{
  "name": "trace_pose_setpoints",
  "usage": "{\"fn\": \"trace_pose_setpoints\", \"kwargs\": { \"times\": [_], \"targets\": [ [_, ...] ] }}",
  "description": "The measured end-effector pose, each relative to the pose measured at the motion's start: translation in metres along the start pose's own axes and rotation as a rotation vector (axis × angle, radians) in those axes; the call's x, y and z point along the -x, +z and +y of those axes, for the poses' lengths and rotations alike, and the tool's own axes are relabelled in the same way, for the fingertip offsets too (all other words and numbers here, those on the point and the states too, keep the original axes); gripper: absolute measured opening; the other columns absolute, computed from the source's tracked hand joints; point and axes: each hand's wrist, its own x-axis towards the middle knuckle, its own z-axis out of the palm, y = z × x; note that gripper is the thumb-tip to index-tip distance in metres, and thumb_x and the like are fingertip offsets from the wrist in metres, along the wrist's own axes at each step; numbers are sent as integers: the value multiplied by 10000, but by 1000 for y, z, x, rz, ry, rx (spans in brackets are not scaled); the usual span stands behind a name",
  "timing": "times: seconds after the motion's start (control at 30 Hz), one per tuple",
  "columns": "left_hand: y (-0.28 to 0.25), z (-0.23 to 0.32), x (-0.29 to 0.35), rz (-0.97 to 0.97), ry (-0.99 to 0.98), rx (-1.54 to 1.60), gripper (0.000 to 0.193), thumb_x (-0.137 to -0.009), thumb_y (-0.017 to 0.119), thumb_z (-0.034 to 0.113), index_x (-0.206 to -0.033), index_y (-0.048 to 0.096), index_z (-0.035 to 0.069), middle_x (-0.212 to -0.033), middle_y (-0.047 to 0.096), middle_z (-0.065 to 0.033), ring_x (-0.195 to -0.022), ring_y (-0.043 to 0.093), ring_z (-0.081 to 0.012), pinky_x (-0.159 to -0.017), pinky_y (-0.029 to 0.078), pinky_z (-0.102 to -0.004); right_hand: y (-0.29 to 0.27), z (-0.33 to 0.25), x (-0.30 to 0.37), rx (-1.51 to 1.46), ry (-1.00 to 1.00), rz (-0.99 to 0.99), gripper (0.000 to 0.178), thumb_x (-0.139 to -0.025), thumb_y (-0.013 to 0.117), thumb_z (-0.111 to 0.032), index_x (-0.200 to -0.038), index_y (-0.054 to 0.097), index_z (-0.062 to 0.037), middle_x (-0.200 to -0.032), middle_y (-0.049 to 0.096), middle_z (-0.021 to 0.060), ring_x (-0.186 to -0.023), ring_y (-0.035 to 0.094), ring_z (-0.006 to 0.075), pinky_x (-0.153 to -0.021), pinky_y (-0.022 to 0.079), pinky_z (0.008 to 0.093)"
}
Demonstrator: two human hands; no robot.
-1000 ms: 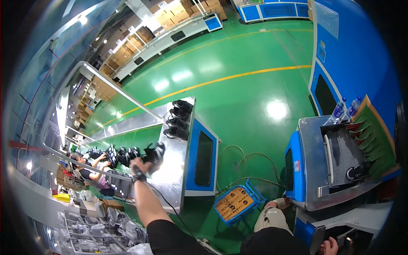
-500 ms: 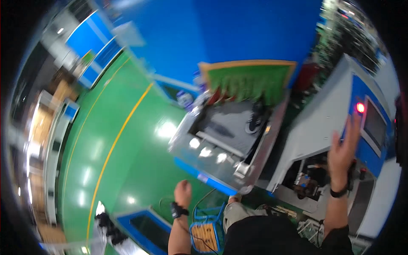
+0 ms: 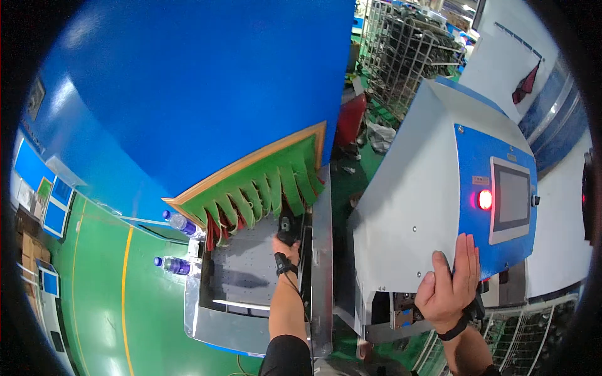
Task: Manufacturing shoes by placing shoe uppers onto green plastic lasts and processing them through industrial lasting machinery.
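Note:
My left hand [image 3: 287,249] reaches over a grey perforated bed [image 3: 241,260] in a metal frame. Its fingers are closed on the near end of a black shoe [image 3: 287,229] at the bed's right side, just in front of a green strip curtain [image 3: 254,194]. My right hand [image 3: 450,291] is raised with its fingers stretched out, holding nothing. It lies over the lower part of a blue control panel [image 3: 471,219] on a white machine; whether the fingertips touch the panel I cannot tell. Dark bands circle both wrists.
A tall blue housing [image 3: 219,81] rises behind the curtain. Two bottles with purple labels [image 3: 175,266] stand at the frame's left edge. The panel carries a lit red light [image 3: 484,199] and a screen [image 3: 511,199]. Wire racks [image 3: 411,53] stand behind; green floor [image 3: 100,301] spreads left.
My view has swung right and closer to the machines. The left hand has moved from beside the frame onto the black shoe. My right hand now appears lower, under the red light.

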Motion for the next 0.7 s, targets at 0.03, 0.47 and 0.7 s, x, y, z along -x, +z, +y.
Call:
{"fn": "trace_pose_setpoints", "kwargs": {
  "times": [0.03, 0.47, 0.7],
  "targets": [
    [-10, -3, -1, -2, -34, 96, 673, -684, 831, 73, -1260, 500, -35, -1081, 671, -161, -996, 653, -285, -895, 508, -389, -1, -2, -2, -12, 6, -2, 319, -905, 508, -211, -1079, 693, -18, -1328, 567, 314, -1262, 534, 479, -1084, 395, 551],
    [-163, 217, 347, -607, -511, 1034, 505, -819, 726, 123, -1279, 550, 10, -1167, 654, -89, -1034, 645, -208, -869, 533, -348, -30, -37, 169, -1497, 454, -428, 1086, -787, 808, -363, -1538, 144, 53, -1530, 288, 245, -1423, 288, 384, -1183, 210, 473],
    [-83, 279, 433, -214, -67, -127, 575, -943, 563, 510, -1068, 603, -49, -980, 653, -320, -940, 625, -499, -780, 507, -504, -55, 42, 171, -1353, 347, -453, 1069, -722, 796, -213, -1569, 174, -18, -1360, 505, 249, -1254, 524, 383, -1078, 399, 438]
  ]
}}
